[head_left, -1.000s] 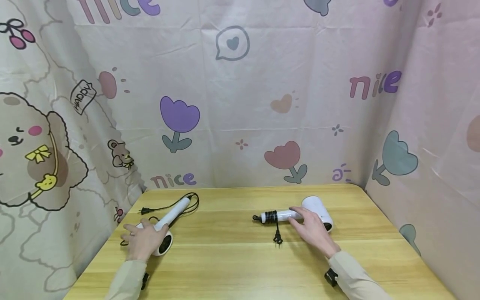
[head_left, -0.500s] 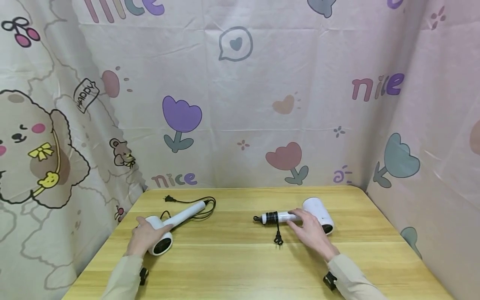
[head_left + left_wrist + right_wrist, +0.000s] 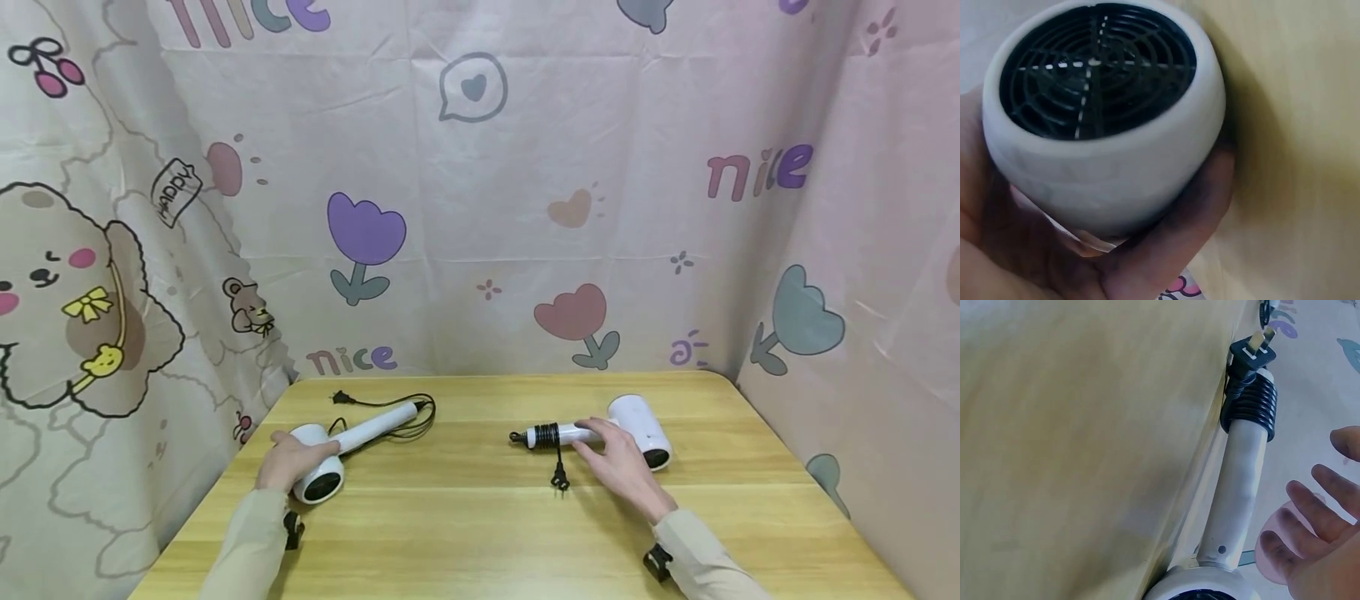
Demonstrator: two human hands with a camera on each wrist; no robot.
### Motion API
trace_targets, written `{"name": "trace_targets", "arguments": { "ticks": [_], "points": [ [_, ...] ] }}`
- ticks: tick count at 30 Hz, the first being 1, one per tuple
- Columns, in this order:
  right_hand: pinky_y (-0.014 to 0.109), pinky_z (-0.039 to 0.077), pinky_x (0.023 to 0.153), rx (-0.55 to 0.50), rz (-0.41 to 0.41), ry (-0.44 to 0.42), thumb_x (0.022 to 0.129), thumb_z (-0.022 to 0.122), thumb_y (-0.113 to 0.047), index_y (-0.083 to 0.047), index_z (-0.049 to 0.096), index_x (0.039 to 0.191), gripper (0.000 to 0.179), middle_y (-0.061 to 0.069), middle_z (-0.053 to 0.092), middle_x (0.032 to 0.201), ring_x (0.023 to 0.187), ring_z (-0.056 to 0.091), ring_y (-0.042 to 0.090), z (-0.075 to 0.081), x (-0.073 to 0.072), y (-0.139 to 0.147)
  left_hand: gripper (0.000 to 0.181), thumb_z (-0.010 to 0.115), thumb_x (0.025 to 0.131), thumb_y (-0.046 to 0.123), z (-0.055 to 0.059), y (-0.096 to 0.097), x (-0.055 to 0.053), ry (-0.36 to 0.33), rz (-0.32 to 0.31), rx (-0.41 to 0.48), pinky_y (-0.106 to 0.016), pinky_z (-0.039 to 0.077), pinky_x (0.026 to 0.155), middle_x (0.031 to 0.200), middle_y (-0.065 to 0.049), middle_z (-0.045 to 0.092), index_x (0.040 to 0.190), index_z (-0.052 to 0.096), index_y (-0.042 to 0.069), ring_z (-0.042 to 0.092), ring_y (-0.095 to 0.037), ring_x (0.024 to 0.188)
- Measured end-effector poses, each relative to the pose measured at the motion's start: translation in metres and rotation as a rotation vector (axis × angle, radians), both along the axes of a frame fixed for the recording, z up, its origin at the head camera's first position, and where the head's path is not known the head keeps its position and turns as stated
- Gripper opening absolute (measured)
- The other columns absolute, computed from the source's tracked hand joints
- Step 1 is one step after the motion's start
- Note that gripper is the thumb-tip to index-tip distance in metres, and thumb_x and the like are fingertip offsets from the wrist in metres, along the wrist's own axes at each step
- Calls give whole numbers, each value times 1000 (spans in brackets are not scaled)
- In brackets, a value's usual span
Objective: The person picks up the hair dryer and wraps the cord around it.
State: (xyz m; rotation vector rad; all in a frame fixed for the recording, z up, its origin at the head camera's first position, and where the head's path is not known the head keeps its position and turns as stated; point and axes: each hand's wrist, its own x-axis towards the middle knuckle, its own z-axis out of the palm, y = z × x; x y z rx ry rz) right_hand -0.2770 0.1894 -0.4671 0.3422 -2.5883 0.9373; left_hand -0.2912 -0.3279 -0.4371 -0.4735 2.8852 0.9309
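On the left of the table lies a white hair dryer (image 3: 322, 482), its handle pointing to the back right. My left hand (image 3: 288, 463) grips its barrel; in the left wrist view the fingers (image 3: 1179, 234) curl round the barrel below a dark round grille (image 3: 1091, 72). Its black cord (image 3: 408, 430) lies loose behind the handle. A second white hair dryer (image 3: 641, 427) lies at the right, handle to the left, with its cord (image 3: 1255, 409) wound round the handle end. My right hand (image 3: 621, 465) hovers by that handle, fingers relaxed and apart from it in the right wrist view.
The wooden table (image 3: 480, 533) ends at the back against a patterned cloth (image 3: 465, 208), which also hangs at both sides. One plug (image 3: 342, 397) lies near the back left; the other plug (image 3: 560, 481) hangs off the wound cord toward the front.
The left hair dryer's handle end has swung to the right, and its cord and plug have shifted right and back. My left fingers, spread before, now wrap the barrel. My right hand stays put.
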Motion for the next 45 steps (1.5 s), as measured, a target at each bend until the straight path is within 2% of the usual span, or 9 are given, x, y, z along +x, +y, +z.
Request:
{"name": "trace_targets", "arguments": {
  "ticks": [6, 10, 18, 23, 30, 33, 36, 41, 45],
  "points": [
    [54, 44, 104, -28, 2, -43, 90, 70, -27, -11, 64, 127, 41, 13, 64, 130, 122, 57, 35, -2, 0, 1, 136, 64, 76, 73, 10, 6, -2, 141, 64, -8, -57, 51, 79, 121, -49, 45, 142, -8, -23, 55, -56, 103],
    [52, 47, 101, -58, 27, -67, 91, 70, -26, -10, 64, 127, 40, 11, 67, 125, 117, 61, 32, 0, -2, -3, 128, 68, 76, 69, 23, 19, -6, 249, 126, 70, -60, 48, 87, 123, -47, 43, 143, 4, -20, 51, -55, 108],
    [33, 56, 85, -157, 127, -143, 93, 68, -24, -12, 68, 120, 30, 2, 73, 109, 95, 69, 18, 14, -7, -24, 98, 74, 85, 41, 49, 59, -6, 432, 141, 517, -42, 44, 97, 141, -25, 38, 152, 16, 1, 46, -33, 119],
    [39, 59, 74, -337, 247, -236, 97, 63, -21, -9, 64, 125, 31, 13, 72, 109, 87, 70, 28, 33, -13, -42, 96, 77, 85, 31, 62, 85, -6, 463, 109, 647, -33, 48, 93, 144, -21, 34, 152, 13, 5, 47, -30, 120],
    [47, 55, 90, -433, 376, -197, 103, 50, -20, -6, 50, 141, 40, 18, 57, 136, 114, 62, 31, 54, -25, -70, 95, 79, 81, 21, 60, 119, -8, 514, 34, 676, -37, 50, 92, 139, -20, 40, 153, 18, 7, 50, -31, 117],
    [47, 51, 99, -513, 450, -240, 106, 45, -20, 1, 52, 133, 36, 21, 56, 134, 122, 57, 33, 57, -27, -78, 93, 81, 79, 21, 53, 127, -8, 541, 34, 649, -42, 49, 95, 134, -21, 43, 150, 22, 4, 51, -32, 114],
    [44, 49, 103, -670, 500, -298, 107, 41, -21, 4, 53, 121, 32, 22, 63, 120, 116, 61, 30, 60, -28, -82, 95, 83, 76, 21, 45, 133, -7, 588, 44, 595, -45, 50, 93, 128, -21, 47, 148, 23, 4, 53, -32, 109],
    [38, 58, 82, -838, 494, -345, 107, 41, -21, 1, 52, 115, 26, 9, 60, 86, 77, 64, 20, 68, -32, -85, 99, 85, 72, 21, 36, 142, -9, 683, 50, 525, -43, 53, 83, 119, -20, 55, 149, 23, 9, 58, -32, 100],
    [25, 45, 56, -790, 448, -419, 106, 44, -22, 0, 60, 114, 28, 1, 51, 75, 59, 45, 11, 74, -41, -84, 103, 86, 71, 21, 33, 148, -10, 703, 9, 514, -42, 54, 80, 119, -20, 56, 152, 22, 11, 59, -33, 98]
  ]
}}
